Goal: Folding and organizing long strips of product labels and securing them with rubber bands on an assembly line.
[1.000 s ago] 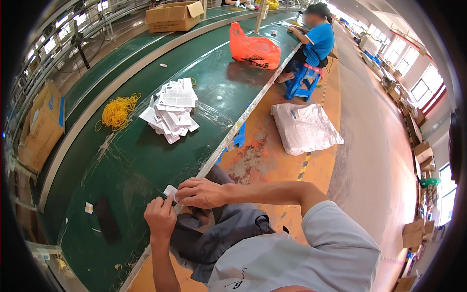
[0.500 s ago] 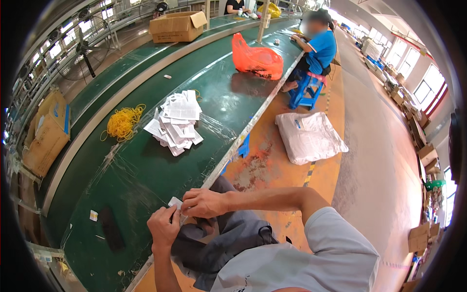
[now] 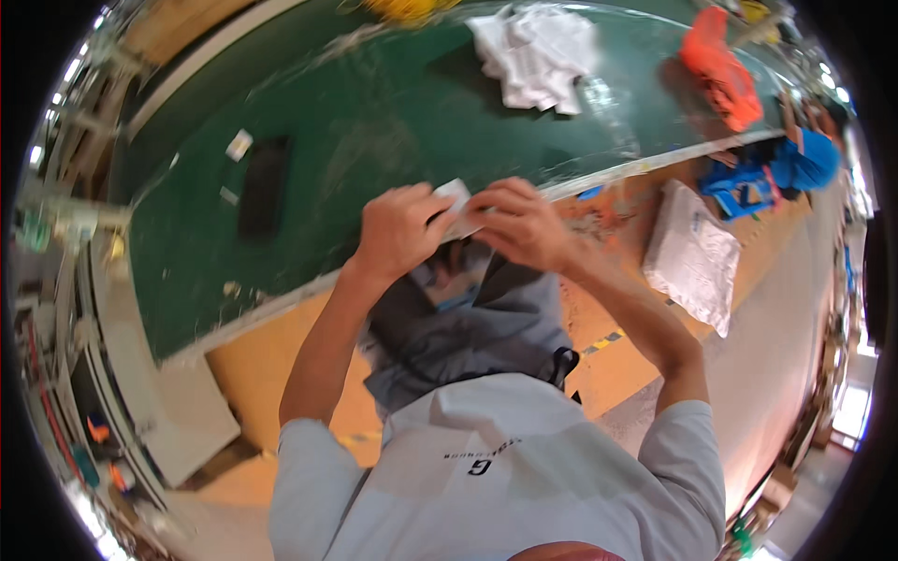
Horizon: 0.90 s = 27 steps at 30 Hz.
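Left hand (image 3: 402, 229) and right hand (image 3: 517, 222) both have a small, flat, white paper-like piece (image 3: 455, 194) pinched by the near edge of the long green table (image 3: 355, 131), prob just to keep it steady.

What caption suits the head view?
Left hand and right hand hold a small white paper at a green worktable; a pile of white papers lies beyond.

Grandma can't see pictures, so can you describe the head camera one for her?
A person's left hand and right hand hold a small white paper at a green worktable. Beyond, toward the right, lie a pile of white papers and an orange plastic bag.
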Available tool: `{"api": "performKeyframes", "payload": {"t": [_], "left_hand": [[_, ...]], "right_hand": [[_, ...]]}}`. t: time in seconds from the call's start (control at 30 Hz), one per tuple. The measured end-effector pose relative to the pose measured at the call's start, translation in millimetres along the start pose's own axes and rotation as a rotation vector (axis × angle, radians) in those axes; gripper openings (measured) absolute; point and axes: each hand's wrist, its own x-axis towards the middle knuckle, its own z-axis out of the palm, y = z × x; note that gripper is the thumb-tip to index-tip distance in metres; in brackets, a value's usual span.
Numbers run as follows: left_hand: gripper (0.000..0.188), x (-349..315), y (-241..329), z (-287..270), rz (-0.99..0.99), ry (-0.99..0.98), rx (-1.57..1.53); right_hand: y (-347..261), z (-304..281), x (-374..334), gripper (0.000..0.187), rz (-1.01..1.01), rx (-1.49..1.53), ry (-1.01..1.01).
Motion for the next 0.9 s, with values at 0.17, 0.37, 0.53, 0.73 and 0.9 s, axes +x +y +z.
{"api": "performKeyframes", "payload": {"t": [0.17,0.37,0.53,0.73,0.9], "left_hand": [[0.012,-13.6,-2.1,-6.2,-0.077,0.021,-0.048],[0.014,-20.3,-0.2,-10.2,-0.093,-0.004,-0.045],[0.014,-18.1,-0.3,-9.6,-0.104,-0.022,-0.057],[0.013,-15.0,-0.1,-9.6,-0.116,-0.039,-0.038],[0.012,-15.3,-1.2,-6.8,-0.128,-0.027,-0.049]], "right_hand": [[-3.3,10.1,10.6,0.029,0.063,0.110,-0.043],[-7.3,0.1,18.7,0.027,0.105,0.137,-0.149],[-8.4,-3.6,23.7,0.016,0.207,0.182,-0.153],[-0.5,-5.9,44.6,0.012,0.432,0.238,-0.284],[0.6,-10.8,60.1,0.013,0.556,0.258,-0.442]]}}
